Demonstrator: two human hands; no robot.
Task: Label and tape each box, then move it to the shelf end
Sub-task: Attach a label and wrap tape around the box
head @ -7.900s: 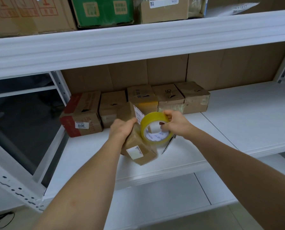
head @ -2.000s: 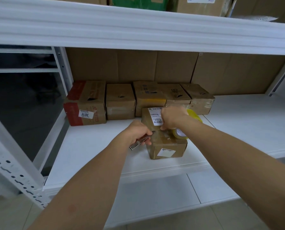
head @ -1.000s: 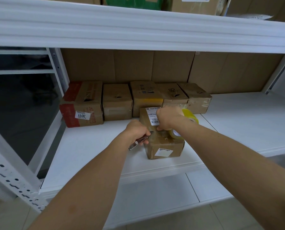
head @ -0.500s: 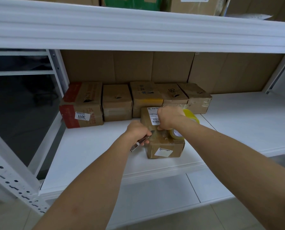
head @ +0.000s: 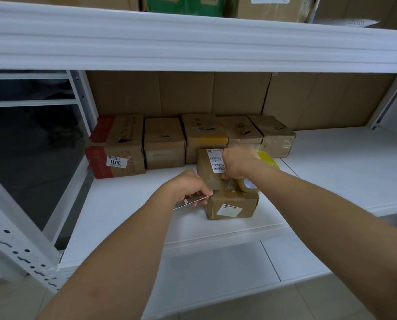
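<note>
A small brown cardboard box lies on the white shelf, with one white label on its top and another on its front face. My right hand rests on the box top and holds a yellow tape roll against it. My left hand is at the box's left edge and grips a thin silver blade-like tool, its tip at the tape on the box.
A row of several brown boxes stands along the cardboard back wall, the leftmost with red tape and a "3011" sticker. An upper shelf overhangs. The shelf's right part is bare white.
Since about eight seconds ago the box has been set flat from a tilted hold. Over the last second both hands stay almost still on it; the view shifts slightly.
</note>
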